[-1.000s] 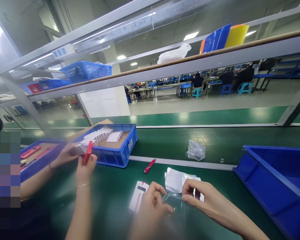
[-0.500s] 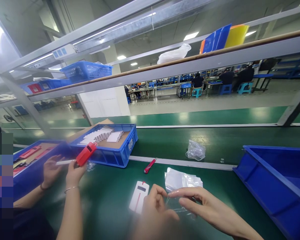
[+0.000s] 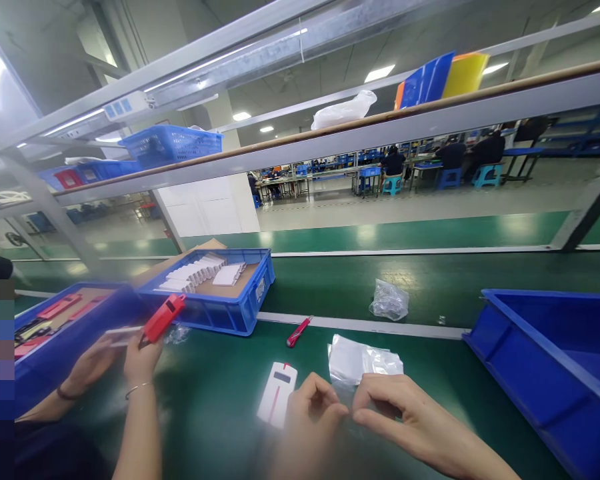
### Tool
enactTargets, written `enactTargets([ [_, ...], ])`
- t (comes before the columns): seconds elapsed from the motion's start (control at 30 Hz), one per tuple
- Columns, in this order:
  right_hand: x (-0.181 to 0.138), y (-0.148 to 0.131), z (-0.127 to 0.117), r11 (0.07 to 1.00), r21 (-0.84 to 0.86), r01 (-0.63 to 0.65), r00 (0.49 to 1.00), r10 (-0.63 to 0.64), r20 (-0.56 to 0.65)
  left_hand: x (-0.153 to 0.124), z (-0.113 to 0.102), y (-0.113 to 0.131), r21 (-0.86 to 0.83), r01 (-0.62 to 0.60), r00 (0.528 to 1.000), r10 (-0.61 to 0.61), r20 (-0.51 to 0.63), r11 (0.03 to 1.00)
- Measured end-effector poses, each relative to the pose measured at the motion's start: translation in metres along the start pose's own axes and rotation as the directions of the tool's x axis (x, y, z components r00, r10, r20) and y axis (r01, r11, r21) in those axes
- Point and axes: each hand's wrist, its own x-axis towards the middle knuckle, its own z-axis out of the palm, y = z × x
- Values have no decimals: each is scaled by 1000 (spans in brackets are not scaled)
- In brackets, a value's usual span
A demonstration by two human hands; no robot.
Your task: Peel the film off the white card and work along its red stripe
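My left hand [image 3: 314,417] is closed in a pinch, thumb against fingertips, its lower part blurred. Close beside it, my right hand [image 3: 410,415] pinches from the other side. Between them is a thin clear plastic bag [image 3: 344,395], faint against the green bench; its outline is hard to make out. Just left of my left hand lies a flat white device [image 3: 277,395] with a dark window and a red stripe. Beyond my fingers rests a stack of clear plastic bags [image 3: 363,359].
A red utility knife [image 3: 299,332] and a crumpled plastic bag [image 3: 389,300] lie farther back. A blue bin [image 3: 545,360] stands right; a blue crate [image 3: 230,313] holds white parts. At left, a co-worker's hands [image 3: 143,360] hold a red device [image 3: 164,319] and a white piece.
My right hand's fingers have curled into a pinch and come close to my left fingertips. The co-worker's hands and red device have shifted slightly left and down.
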Motion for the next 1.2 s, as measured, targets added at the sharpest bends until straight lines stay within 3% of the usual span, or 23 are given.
enactTargets([
  [0.2, -6, 0, -6, 995, -78, 69, 997, -65, 46, 1, -7, 3, 62, 25, 999, -27, 37, 998],
  [0.33, -9, -1, -13, 985, -11, 173, 976, -169, 136, -2, -9, 3, 112, 75, 993, -84, 80, 991],
  [0.57, -15, -5, -11, 987, -158, 8, 987, 17, 158, -2, -3, 3, 33, 125, 985, -128, 115, 992],
  [0.83, -15, -5, -10, 988, -155, 6, 990, 15, 137, -1, -7, 2, -41, 132, 989, -129, 79, 990],
  [0.93, -19, -7, -10, 994, -114, -5, 996, 16, 90, 2, -14, 4, -68, 129, 990, -124, 68, 989],
  [1.07, -21, -9, -3, 983, 143, 115, 988, -98, -120, 5, -29, 6, -129, 118, 993, -113, 44, 985],
  [1.13, -16, -5, 6, 960, 259, 108, 971, -46, -234, 5, -41, 7, -170, 112, 994, -108, 35, 979],
  [1.2, -5, 3, 23, 983, 183, 27, 951, 31, -309, 2, -57, 8, -193, 109, 994, -108, 16, 975],
])
